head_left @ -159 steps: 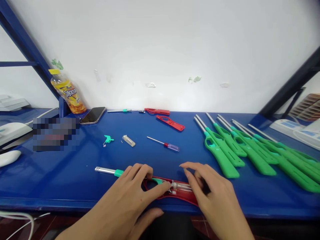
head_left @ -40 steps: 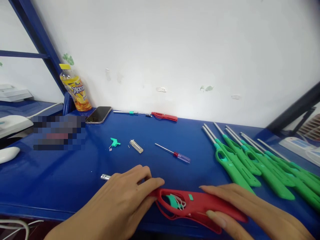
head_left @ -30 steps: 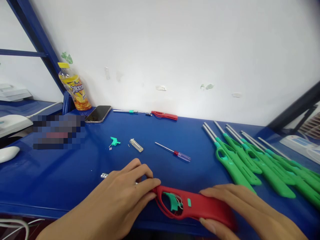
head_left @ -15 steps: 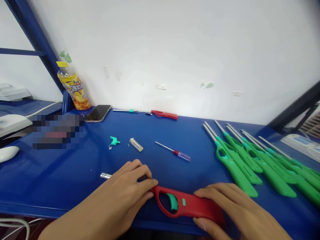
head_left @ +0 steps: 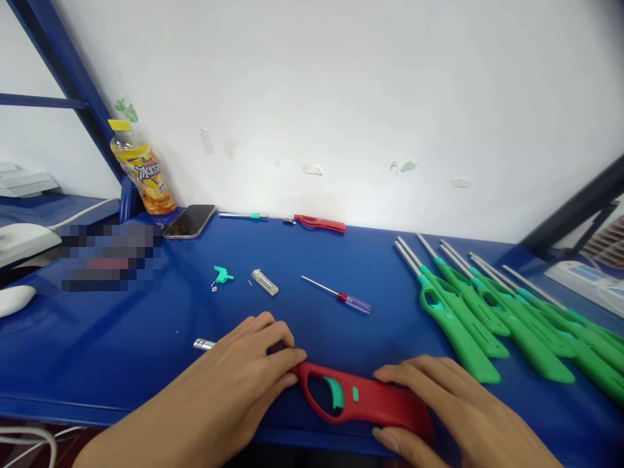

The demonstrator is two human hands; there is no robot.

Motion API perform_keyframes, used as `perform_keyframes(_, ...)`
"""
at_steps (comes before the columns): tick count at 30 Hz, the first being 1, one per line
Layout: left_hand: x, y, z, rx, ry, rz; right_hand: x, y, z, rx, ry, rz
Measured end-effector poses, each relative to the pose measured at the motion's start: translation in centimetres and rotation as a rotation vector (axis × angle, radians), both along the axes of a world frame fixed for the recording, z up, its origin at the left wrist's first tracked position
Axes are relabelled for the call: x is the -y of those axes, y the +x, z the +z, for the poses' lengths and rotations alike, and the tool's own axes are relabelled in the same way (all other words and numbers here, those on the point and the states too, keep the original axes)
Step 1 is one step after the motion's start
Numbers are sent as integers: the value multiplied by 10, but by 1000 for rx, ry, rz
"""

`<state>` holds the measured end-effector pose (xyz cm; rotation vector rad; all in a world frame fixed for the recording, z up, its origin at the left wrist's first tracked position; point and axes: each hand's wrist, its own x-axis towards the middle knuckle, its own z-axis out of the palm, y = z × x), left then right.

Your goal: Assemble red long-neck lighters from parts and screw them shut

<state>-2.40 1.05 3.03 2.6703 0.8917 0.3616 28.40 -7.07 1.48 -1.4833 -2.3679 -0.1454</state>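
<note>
A red long-nosed lighter (head_left: 368, 396) with a green trigger lies flat near the table's front edge. My left hand (head_left: 253, 370) is closed around its neck; the silver nozzle tip (head_left: 203, 344) sticks out to the left beyond it. On the handle's right end, my right hand (head_left: 439, 403) grips with the thumb on the near side and fingers on the far side. Farther back lie a screwdriver (head_left: 353, 302) with a clear purple handle, a clear fuel tank (head_left: 264, 282), and a green trigger piece (head_left: 223, 274) with tiny metal bits beside it.
Several green long-nosed lighters (head_left: 463, 331) lie on the right. Along the wall are a red handle shell (head_left: 320, 223) and a metal rod (head_left: 238, 215). A phone (head_left: 190, 221), a drink bottle (head_left: 143, 169) and a white mouse (head_left: 15, 300) are at the left.
The whole view has shifted very slightly. Both hands keep the same hold on the red lighter.
</note>
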Motion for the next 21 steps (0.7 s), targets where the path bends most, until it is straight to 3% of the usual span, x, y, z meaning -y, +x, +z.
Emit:
perform_keyframes(5, 1, -1, 1, 0, 73, -14, -3, -3, 7, -67, 61, -46)
perform_keyframes(12, -1, 2, 7, -10, -29, -18, -5, -5, 11, -97, -81, 6)
perform_keyframes(21, -2, 2, 3, 14, -74, -25, -5, -9, 10, -165, -256, -13)
